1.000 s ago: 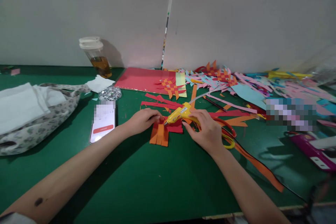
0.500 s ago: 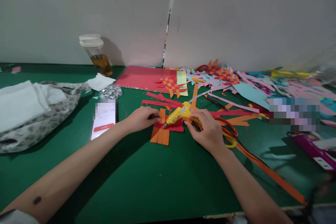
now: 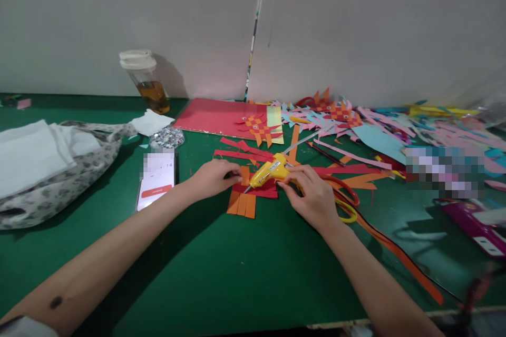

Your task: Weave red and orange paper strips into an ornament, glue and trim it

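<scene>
A yellow hot glue gun (image 3: 269, 169) is in my right hand (image 3: 312, 195), whose fingers close round its handle. The nozzle points down and left over a small weave of orange paper strips (image 3: 242, 205) and red paper strips (image 3: 269, 190) lying on the table. My left hand (image 3: 215, 180) is at the weave's left side, thumb and fingertips pinched at a raised orange paper strip (image 3: 245, 175) close to the nozzle. Whether glue is coming out is too small to see.
Loose red strips (image 3: 241, 154) and a red sheet (image 3: 213, 116) with a woven paper fish (image 3: 256, 127) lie beyond. Scissors (image 3: 348, 213) and paper scraps (image 3: 379, 142) are at right. A phone (image 3: 158, 179), a drink cup (image 3: 148, 84) and a cloth bag (image 3: 79, 179) stand left.
The glue gun has shifted very slightly, its nozzle still over the weave. At the lower right, the long orange strip's end has moved left, apart from the black cord. My left hand stays put.
</scene>
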Demonstrator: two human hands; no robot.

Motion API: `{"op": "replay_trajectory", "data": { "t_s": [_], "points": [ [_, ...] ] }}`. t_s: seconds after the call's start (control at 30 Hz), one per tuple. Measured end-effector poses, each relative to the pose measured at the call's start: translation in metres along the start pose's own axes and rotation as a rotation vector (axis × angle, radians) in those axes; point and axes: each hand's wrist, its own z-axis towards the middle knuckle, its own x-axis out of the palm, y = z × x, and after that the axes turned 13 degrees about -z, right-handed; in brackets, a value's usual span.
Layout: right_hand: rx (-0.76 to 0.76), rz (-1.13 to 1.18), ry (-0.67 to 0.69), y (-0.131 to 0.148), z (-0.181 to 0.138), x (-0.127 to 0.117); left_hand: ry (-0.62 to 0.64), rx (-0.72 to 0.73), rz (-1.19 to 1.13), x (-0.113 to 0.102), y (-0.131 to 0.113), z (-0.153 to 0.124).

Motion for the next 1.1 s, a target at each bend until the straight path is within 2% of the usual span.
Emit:
{"op": "replay_trajectory", "data": {
  "t_s": [0.57,0.77,0.97,1.1],
  "points": [
    [-0.051,-0.097,-0.072,-0.0004,0.0027,0.0001,-0.007,0.0,0.006,0.0002,0.0006,0.0002],
    [-0.027,-0.092,-0.06,-0.0011,0.0005,0.0003,-0.002,-0.03,0.015,0.0,0.0001,0.0005],
    [-0.006,-0.063,-0.105,0.002,0.0011,-0.0026,0.001,-0.02,0.013,0.0002,0.0009,0.0004],
    [-0.042,-0.094,-0.08,0.0058,0.0028,-0.0029,0.001,-0.016,0.011,-0.0004,-0.0001,0.0007]
  ]
}}
